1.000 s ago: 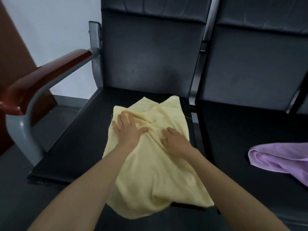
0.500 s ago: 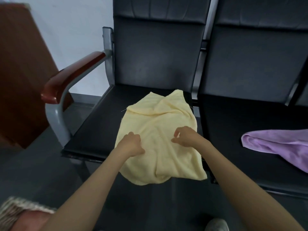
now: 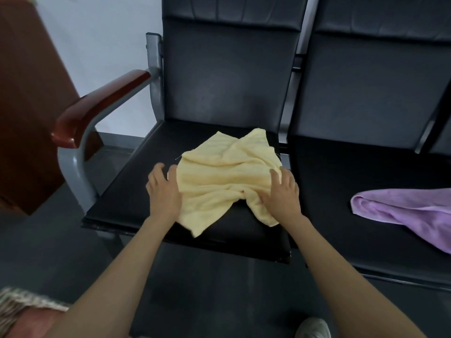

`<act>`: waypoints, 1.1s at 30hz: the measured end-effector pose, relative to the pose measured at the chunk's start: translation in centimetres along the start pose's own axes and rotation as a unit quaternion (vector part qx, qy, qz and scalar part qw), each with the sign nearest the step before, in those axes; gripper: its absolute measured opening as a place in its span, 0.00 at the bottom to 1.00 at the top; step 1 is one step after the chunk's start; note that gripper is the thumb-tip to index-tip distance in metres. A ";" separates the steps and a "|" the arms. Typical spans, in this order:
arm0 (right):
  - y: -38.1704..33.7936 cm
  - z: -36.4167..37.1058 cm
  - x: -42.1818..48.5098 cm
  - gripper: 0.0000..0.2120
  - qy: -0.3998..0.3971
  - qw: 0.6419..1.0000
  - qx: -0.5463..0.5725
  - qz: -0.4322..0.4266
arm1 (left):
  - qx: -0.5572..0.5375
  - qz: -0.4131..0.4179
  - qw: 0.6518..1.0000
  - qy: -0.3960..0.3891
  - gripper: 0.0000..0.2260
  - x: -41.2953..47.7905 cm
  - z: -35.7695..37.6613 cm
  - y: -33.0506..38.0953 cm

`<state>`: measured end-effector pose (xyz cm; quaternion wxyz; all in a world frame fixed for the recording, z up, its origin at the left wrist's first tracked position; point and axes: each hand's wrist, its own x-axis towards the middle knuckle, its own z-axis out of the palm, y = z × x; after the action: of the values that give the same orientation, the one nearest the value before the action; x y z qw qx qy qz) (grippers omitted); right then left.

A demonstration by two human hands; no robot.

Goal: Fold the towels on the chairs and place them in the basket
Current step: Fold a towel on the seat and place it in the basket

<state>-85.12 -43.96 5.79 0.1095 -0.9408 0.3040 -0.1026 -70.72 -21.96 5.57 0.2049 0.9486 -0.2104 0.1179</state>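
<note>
Yellow towel [image 3: 227, 176], one of two, lies rumpled mid-frame on the left chair seat [image 3: 131, 201]. The one purple towel [image 3: 402, 211] lies at the right edge of the frame on the second chair seat [image 3: 341, 240]. The left grip [image 3: 163, 191] is wide, fingers straight, touching the yellow towel's left edge. The right grip [image 3: 283, 193] is also wide, fingers spread flat on its right side. One red-brown armrest [image 3: 97, 106] sits upper left, and one shoe [image 3: 313, 328] is at the bottom edge.

you are touching a pale yellow towel [image 3: 227, 176]; right of your fingers [image 3: 283, 178] a lilac towel [image 3: 402, 211] is lying on a black seat [image 3: 341, 181], left a red-brown armrest [image 3: 102, 103] is showing.
</note>
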 end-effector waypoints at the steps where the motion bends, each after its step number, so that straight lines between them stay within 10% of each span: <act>1: -0.2 0.1 0.0 0.29 0.025 0.999 -0.002 -0.028 | -0.003 0.022 1.000 -0.018 0.21 0.0 0.1 0.4; 4: -0.9 0.1 0.1 0.16 0.022 0.994 0.042 -0.095 | -0.110 0.032 0.978 -0.172 0.08 -0.9 0.1 1.9; 8: -1.5 -0.6 -0.6 0.21 -0.115 0.989 0.022 -0.087 | -0.104 0.064 0.947 -0.296 0.22 -2.2 -0.1 3.2; 12: -1.5 -1.7 -0.7 0.13 -0.191 0.973 -0.093 -0.089 | -0.090 0.074 0.945 -0.306 0.13 -2.0 -0.1 2.8; 15: -0.7 -2.7 0.0 0.10 -0.211 0.970 0.119 -0.031 | -0.106 0.068 0.942 -0.311 0.05 -1.5 -0.4 2.0; 21: 0.7 -2.2 0.4 0.11 0.153 0.987 0.053 -0.005 | -0.089 0.112 0.954 -0.264 0.03 -1.0 -0.9 0.2; 28: -0.2 -0.3 -0.3 0.15 -0.140 0.983 0.034 -0.113 | -0.065 0.071 0.981 -0.167 0.03 -0.8 -1.5 -0.3; 33: 1.2 0.2 0.0 0.12 -0.066 0.993 -0.034 -0.087 | -0.054 0.065 0.970 -0.230 0.10 -1.0 -1.5 -0.6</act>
<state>-85.74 -44.88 5.29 0.0879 -0.9715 0.2167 -0.0389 -71.55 -20.42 6.38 0.1938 0.9222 -0.3188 -0.1017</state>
